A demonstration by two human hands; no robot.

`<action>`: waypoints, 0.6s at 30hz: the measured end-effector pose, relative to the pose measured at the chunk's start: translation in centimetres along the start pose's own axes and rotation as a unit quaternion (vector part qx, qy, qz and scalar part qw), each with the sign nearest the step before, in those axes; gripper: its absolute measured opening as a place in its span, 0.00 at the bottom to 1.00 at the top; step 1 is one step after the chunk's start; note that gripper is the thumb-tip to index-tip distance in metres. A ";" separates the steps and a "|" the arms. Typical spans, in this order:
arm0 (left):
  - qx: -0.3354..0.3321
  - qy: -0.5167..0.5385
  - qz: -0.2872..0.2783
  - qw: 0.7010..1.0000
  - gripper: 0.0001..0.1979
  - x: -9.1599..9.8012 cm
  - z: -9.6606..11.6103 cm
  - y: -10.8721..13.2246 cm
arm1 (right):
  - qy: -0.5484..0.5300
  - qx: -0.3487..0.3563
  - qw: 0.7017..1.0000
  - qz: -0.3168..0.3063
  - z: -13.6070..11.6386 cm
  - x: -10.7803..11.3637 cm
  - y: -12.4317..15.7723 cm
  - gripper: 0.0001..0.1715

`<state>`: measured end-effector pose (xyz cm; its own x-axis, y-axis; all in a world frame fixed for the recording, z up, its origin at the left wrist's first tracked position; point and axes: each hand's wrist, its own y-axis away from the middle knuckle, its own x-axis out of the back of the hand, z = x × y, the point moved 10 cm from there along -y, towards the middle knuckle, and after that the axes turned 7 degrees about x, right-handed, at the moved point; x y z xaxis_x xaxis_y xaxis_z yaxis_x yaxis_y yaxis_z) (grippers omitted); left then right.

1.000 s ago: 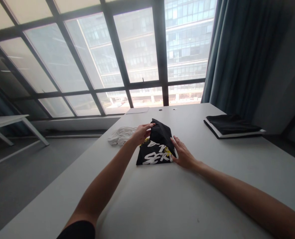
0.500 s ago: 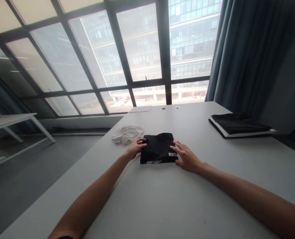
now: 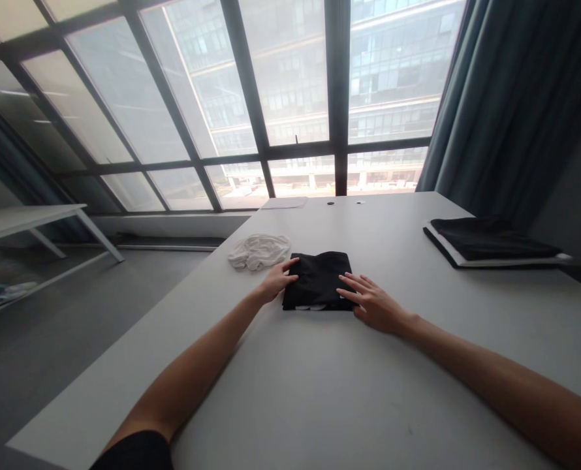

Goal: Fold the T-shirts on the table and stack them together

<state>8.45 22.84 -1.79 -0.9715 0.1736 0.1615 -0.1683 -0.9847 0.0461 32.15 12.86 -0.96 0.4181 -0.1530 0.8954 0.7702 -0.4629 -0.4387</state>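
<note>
A black garment, folded into a small flat square, lies on the white table in front of me. A sliver of white print shows at its near edge. My left hand rests at its left edge, fingers stretched onto the cloth. My right hand lies flat at its right near corner with fingers spread, touching the fabric. Neither hand grips anything.
A crumpled white cloth lies just left of and behind the black square. A stack of folded dark garments sits at the table's right side. A sheet of paper lies at the far edge by the window. Another table stands at left.
One second ago my left hand held a flap of the garment up over the printed side; the flap was laid down, and now both hands rest flat on the folded square.
</note>
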 end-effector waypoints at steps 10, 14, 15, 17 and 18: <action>-0.025 -0.203 0.125 0.971 0.35 1.9 1.3 -0.3 | -0.049 -0.026 0.998 -0.017 0.2 -0.6 0.2 0.29; -0.128 -0.383 0.189 0.895 0.27 0.2 4.6 -0.2 | -0.074 -0.084 0.994 0.016 2.2 0.1 -1.3 0.26; -0.140 -0.403 0.169 0.888 0.25 -1.1 4.8 -0.4 | -0.070 -0.107 0.991 0.027 3.1 0.3 -2.2 0.26; -0.149 -0.436 0.121 0.879 0.24 -3.8 4.6 -1.0 | -0.048 -0.158 0.985 0.039 4.9 0.2 -4.5 0.28; -0.148 -0.454 0.102 0.873 0.24 -5.1 4.3 -1.3 | -0.035 -0.179 0.983 0.035 5.7 -0.2 -5.8 0.28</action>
<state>14.37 23.32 1.58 -0.4757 -0.1950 0.8577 -0.1736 -0.9351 -0.3088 30.38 20.56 0.92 0.5059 -0.1400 0.8511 0.5251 -0.7328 -0.4327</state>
